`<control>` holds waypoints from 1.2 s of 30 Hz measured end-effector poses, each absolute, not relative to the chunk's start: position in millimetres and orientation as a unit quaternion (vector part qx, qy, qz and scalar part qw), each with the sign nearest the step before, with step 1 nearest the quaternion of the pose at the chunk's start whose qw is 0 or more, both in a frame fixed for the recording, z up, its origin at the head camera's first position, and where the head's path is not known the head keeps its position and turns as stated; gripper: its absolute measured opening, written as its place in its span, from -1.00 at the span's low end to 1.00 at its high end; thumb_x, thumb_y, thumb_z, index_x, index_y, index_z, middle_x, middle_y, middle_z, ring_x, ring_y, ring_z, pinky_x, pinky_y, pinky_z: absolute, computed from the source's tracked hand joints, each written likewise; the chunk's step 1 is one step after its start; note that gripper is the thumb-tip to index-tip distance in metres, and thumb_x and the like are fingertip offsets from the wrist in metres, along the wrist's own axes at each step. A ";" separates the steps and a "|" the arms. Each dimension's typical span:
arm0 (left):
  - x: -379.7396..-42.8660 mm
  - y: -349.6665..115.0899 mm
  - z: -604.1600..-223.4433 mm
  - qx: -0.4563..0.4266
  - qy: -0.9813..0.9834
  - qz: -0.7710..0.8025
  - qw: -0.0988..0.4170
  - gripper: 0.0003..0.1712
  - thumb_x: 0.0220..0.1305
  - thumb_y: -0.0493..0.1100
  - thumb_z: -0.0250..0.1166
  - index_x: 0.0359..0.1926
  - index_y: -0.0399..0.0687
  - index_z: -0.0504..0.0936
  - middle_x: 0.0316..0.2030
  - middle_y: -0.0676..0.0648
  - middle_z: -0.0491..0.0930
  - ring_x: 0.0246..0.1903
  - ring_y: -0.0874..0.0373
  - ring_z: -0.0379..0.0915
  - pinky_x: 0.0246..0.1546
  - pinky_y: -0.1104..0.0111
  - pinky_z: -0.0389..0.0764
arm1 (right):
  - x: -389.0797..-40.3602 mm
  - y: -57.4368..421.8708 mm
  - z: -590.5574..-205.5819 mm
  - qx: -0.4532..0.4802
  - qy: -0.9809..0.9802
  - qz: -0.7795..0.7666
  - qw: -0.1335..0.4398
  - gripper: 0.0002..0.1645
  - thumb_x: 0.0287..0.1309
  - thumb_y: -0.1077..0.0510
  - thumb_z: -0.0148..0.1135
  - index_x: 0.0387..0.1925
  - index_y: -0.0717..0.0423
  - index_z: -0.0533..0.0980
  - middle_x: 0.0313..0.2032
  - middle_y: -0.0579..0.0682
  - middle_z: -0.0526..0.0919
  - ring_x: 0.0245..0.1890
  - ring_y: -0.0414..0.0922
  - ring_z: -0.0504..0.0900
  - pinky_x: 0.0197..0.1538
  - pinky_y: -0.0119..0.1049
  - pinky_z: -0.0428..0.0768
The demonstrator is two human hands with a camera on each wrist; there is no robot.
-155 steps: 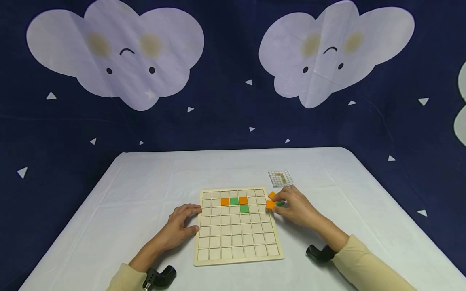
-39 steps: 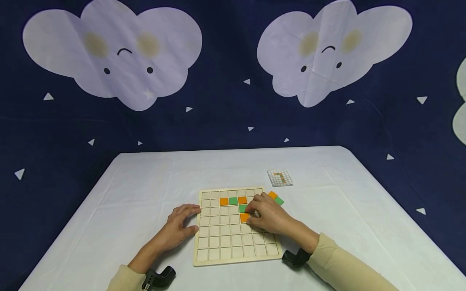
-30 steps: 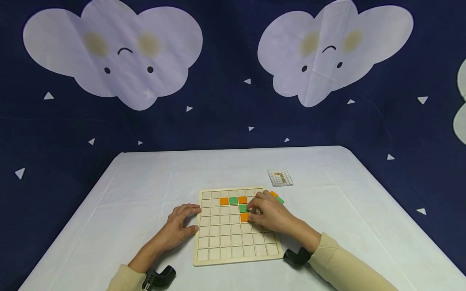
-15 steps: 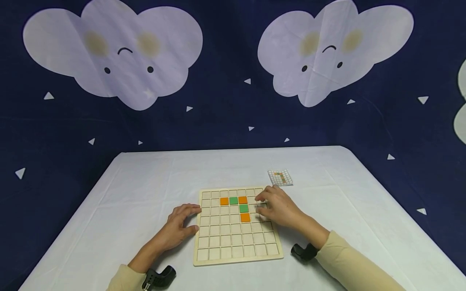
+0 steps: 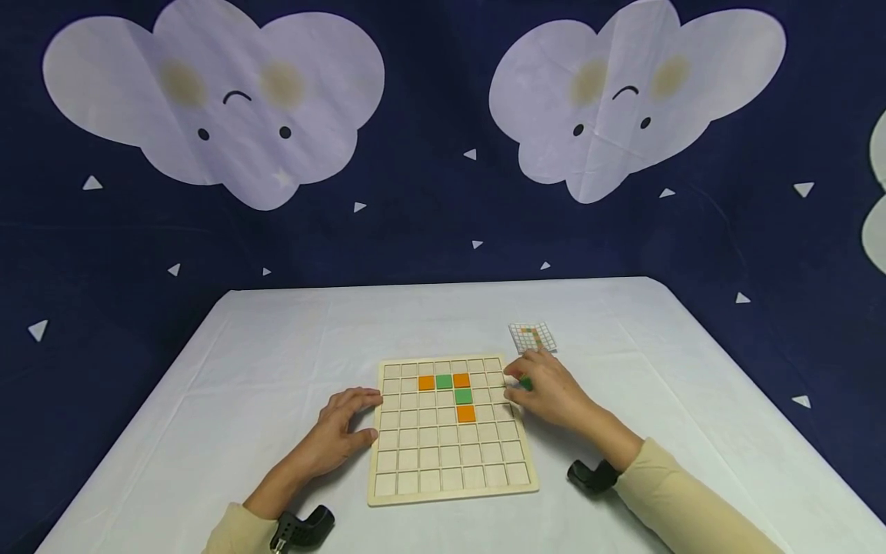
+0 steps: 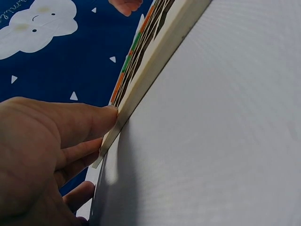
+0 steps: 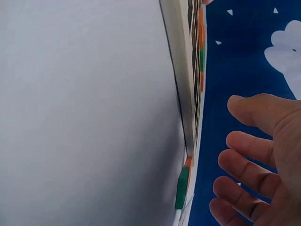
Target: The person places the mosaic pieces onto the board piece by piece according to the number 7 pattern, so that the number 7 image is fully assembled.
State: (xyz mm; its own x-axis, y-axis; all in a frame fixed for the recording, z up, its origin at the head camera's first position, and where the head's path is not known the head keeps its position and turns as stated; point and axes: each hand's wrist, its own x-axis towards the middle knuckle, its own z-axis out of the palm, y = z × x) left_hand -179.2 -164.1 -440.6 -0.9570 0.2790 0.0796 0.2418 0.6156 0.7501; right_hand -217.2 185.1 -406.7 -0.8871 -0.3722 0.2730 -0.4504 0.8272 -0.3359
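Your right hand, loose and empty, mostly hides a flat green tile from above; your left hand, relaxed, touches the pale gridded wooden board.

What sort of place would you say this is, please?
Probably a tabletop play or recording corner: a white-covered table, a dark blue backdrop printed with clouds, and a gridded board holding orange and green tiles.
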 end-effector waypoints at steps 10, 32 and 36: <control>-180.2 -163.7 -441.1 0.143 0.898 0.415 0.024 -0.46 0.07 -0.30 0.33 0.14 -0.14 0.50 0.23 -0.09 0.37 0.34 -0.10 0.01 0.29 -0.08 -0.13 | -221.5 198.2 -412.4 0.184 -0.959 0.191 0.098 -0.59 -0.09 0.02 0.41 -0.14 0.06 0.61 -0.23 -0.09 0.60 -0.14 -0.10 0.44 -0.04 -0.15 0.41; -179.9 -162.9 -440.9 0.136 0.897 0.419 0.030 -0.45 0.07 -0.30 0.32 0.15 -0.15 0.49 0.24 -0.11 0.36 0.35 -0.12 -0.01 0.31 -0.09 -0.15 | -227.1 210.2 -418.2 0.140 -0.973 0.171 0.068 -0.57 -0.12 0.01 0.41 -0.18 0.13 0.59 -0.24 0.00 0.58 -0.20 -0.05 0.43 -0.12 -0.13 0.39; -179.8 -163.1 -440.7 0.139 0.898 0.416 0.029 -0.45 0.08 -0.30 0.32 0.15 -0.15 0.48 0.24 -0.11 0.36 0.36 -0.12 -0.02 0.30 -0.10 -0.15 | -227.2 211.2 -419.2 0.138 -0.974 0.168 0.070 -0.57 -0.12 0.01 0.40 -0.19 0.14 0.59 -0.26 -0.02 0.57 -0.21 -0.06 0.42 -0.15 -0.16 0.39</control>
